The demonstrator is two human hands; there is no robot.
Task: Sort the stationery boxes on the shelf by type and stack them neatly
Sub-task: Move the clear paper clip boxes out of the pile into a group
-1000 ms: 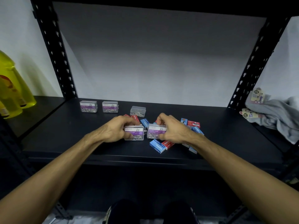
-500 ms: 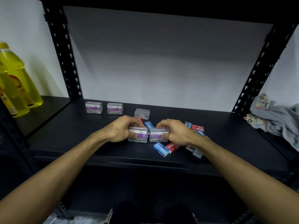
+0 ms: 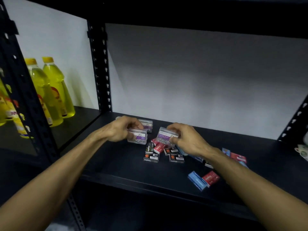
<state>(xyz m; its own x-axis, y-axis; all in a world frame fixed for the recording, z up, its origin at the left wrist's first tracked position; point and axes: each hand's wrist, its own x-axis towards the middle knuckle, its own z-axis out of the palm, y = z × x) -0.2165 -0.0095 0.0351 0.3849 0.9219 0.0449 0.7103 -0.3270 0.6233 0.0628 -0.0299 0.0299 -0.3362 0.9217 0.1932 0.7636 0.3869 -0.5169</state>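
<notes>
On the black shelf (image 3: 116,165), the left hand (image 3: 122,129) gripped one clear paper clip box (image 3: 138,136) and the right hand (image 3: 186,139) pinched another paper clip box (image 3: 166,136), both above small staple boxes (image 3: 160,152).

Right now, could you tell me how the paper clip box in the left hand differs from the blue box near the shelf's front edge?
The paper clip box is clear plastic with a purple label, its clips visible; the blue box is opaque. The paper clip box is lifted and gripped by the left hand; the blue box lies untouched on the shelf, against a red box. The paper clip box looks bulkier, the blue box slimmer. Both are small rectangular stationery boxes.
</notes>
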